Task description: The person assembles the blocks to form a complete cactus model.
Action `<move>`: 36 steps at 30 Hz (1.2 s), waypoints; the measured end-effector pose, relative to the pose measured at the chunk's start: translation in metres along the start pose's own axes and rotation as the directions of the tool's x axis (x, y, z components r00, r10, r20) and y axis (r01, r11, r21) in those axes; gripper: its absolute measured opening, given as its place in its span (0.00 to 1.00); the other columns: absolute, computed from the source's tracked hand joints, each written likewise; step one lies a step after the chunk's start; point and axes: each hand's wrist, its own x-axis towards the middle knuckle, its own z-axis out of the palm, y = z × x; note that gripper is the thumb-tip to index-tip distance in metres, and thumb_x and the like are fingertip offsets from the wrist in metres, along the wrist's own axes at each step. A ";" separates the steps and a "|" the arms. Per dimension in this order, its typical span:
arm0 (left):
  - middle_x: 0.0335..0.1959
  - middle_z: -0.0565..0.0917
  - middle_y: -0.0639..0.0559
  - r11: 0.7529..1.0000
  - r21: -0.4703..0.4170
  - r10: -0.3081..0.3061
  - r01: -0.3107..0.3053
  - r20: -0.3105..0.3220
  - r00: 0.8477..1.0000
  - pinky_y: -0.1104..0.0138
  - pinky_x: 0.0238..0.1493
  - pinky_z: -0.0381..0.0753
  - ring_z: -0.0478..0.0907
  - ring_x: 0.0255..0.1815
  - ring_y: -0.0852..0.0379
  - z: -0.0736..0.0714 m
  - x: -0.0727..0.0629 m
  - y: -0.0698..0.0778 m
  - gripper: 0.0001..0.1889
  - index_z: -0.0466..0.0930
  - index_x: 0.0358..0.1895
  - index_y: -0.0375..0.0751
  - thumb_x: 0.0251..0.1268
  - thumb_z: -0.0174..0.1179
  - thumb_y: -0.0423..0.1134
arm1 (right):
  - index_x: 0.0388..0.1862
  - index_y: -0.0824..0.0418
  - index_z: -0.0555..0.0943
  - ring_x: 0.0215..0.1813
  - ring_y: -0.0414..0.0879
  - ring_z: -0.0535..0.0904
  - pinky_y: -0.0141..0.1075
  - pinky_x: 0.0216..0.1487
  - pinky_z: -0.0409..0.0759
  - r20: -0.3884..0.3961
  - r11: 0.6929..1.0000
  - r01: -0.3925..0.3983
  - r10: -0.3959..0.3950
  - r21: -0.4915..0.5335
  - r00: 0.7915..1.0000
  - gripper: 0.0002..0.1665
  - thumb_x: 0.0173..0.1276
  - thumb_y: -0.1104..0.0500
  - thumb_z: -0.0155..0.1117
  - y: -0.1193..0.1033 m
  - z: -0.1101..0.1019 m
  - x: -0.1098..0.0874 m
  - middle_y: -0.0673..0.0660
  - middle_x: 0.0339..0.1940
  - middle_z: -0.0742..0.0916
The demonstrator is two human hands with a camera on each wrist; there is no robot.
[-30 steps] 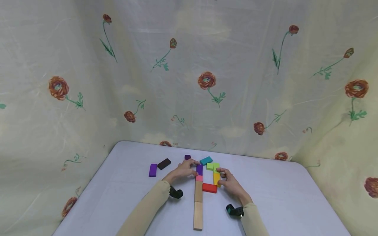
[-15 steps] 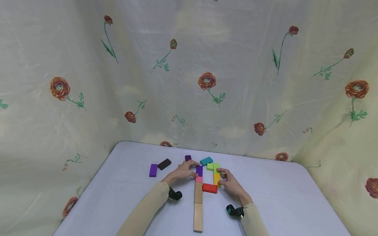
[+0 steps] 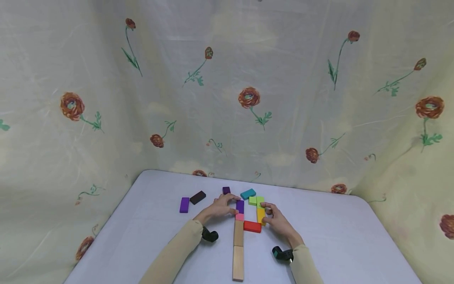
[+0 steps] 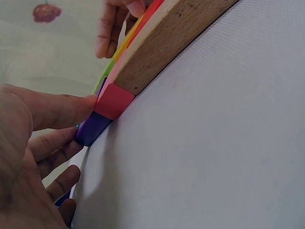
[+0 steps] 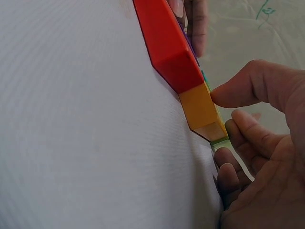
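My left hand (image 3: 220, 206) pinches a purple block (image 3: 240, 207) lengthwise, thumb at its near end by a small pink block (image 4: 115, 101) and index finger at its far end. Below the pink block, two long plain wooden blocks (image 3: 239, 233) extend the column towards me. On the other side, my right hand (image 3: 278, 221) holds a yellow block (image 5: 199, 106), its thumb on the block's near part and its index finger up by a light green block (image 3: 260, 200). A red block (image 3: 252, 226) lies crosswise between the column and the yellow block.
A small light green block (image 3: 252, 200) and a teal block (image 3: 248, 193) lie beyond the hands. Farther left are a dark purple block (image 3: 226, 190), a black block (image 3: 197, 197) and a violet block (image 3: 184, 205). A flowered cloth (image 3: 283, 130) hangs behind the white table (image 3: 340, 232).
The purple block, pink block and wooden blocks have slid slightly towards me, with my left hand on the purple one. My right hand and the yellow block have stayed nearly still.
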 end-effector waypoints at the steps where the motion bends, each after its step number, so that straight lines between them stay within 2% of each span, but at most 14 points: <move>1: 0.68 0.71 0.47 1.000 0.001 0.001 -0.001 0.000 1.000 0.40 0.71 0.46 0.60 0.70 0.44 0.000 0.000 0.000 0.26 0.75 0.63 0.53 0.59 0.66 0.43 | 0.68 0.52 0.67 0.64 0.57 0.63 0.51 0.59 0.69 -0.001 1.000 0.002 -0.002 -0.001 1.000 0.34 0.62 0.65 0.62 0.000 -0.001 0.000 0.61 0.63 0.71; 10: 0.69 0.70 0.47 1.000 -0.011 0.017 -0.017 0.015 1.000 0.39 0.72 0.44 0.59 0.71 0.44 -0.001 0.002 0.001 0.27 0.74 0.64 0.53 0.59 0.65 0.44 | 0.68 0.51 0.67 0.64 0.57 0.63 0.52 0.60 0.69 -0.007 1.000 -0.007 0.007 0.002 1.000 0.34 0.62 0.64 0.62 0.001 -0.002 0.000 0.61 0.64 0.70; 13: 0.68 0.70 0.46 1.000 -0.018 0.023 -0.023 0.018 1.000 0.39 0.71 0.44 0.59 0.72 0.43 -0.001 0.002 -0.001 0.27 0.74 0.64 0.53 0.60 0.65 0.47 | 0.68 0.50 0.67 0.64 0.57 0.63 0.52 0.59 0.70 -0.007 1.000 -0.013 0.013 0.001 1.000 0.35 0.62 0.64 0.62 0.003 -0.002 0.000 0.61 0.64 0.70; 17: 0.68 0.70 0.47 0.999 -0.038 0.000 0.001 0.022 1.000 0.40 0.70 0.51 0.60 0.71 0.43 -0.001 0.003 -0.002 0.28 0.72 0.65 0.55 0.62 0.62 0.53 | 0.68 0.50 0.67 0.64 0.57 0.63 0.52 0.59 0.70 -0.007 1.000 -0.013 0.013 -0.003 1.000 0.34 0.63 0.63 0.62 0.004 -0.002 0.001 0.61 0.65 0.70; 20: 0.67 0.70 0.48 0.997 -0.071 -0.018 0.020 0.027 0.999 0.41 0.68 0.58 0.62 0.70 0.44 -0.002 0.005 -0.002 0.27 0.72 0.65 0.55 0.62 0.62 0.54 | 0.68 0.50 0.67 0.64 0.57 0.63 0.53 0.60 0.70 -0.011 1.000 -0.010 0.010 -0.004 1.000 0.34 0.63 0.64 0.62 0.004 -0.002 0.001 0.60 0.65 0.70; 25: 0.64 0.73 0.50 0.994 -0.114 0.005 -0.002 0.025 1.000 0.44 0.66 0.65 0.66 0.67 0.46 -0.007 0.012 0.001 0.25 0.72 0.65 0.52 0.65 0.60 0.49 | 0.68 0.51 0.67 0.64 0.57 0.63 0.53 0.61 0.68 -0.011 1.000 -0.003 0.003 0.012 1.000 0.34 0.63 0.64 0.61 0.004 -0.002 -0.001 0.59 0.64 0.70; 29: 0.59 0.77 0.51 0.991 -0.118 0.067 -0.067 -0.005 0.998 0.48 0.63 0.68 0.69 0.62 0.49 -0.014 0.019 0.010 0.20 0.75 0.62 0.47 0.66 0.58 0.41 | 0.67 0.50 0.68 0.63 0.57 0.64 0.53 0.60 0.70 -0.004 1.000 -0.002 0.002 0.005 1.000 0.33 0.63 0.64 0.62 0.005 -0.001 0.000 0.60 0.64 0.71; 32: 0.56 0.79 0.49 0.985 -0.121 0.117 -0.122 -0.049 0.992 0.50 0.62 0.70 0.72 0.59 0.49 -0.020 0.026 0.018 0.17 0.77 0.57 0.44 0.65 0.57 0.34 | 0.67 0.51 0.68 0.64 0.57 0.65 0.54 0.60 0.70 0.000 1.000 -0.002 0.002 -0.002 1.000 0.33 0.63 0.64 0.62 0.005 -0.001 0.001 0.61 0.65 0.71; 36: 0.55 0.79 0.43 0.980 -0.124 0.145 -0.154 -0.076 0.987 0.51 0.61 0.71 0.72 0.58 0.45 -0.026 0.036 0.028 0.16 0.77 0.54 0.40 0.62 0.54 0.28 | 0.67 0.51 0.68 0.65 0.57 0.64 0.55 0.63 0.68 -0.003 1.000 0.006 -0.006 0.011 1.000 0.33 0.63 0.64 0.62 0.004 0.001 0.001 0.59 0.66 0.70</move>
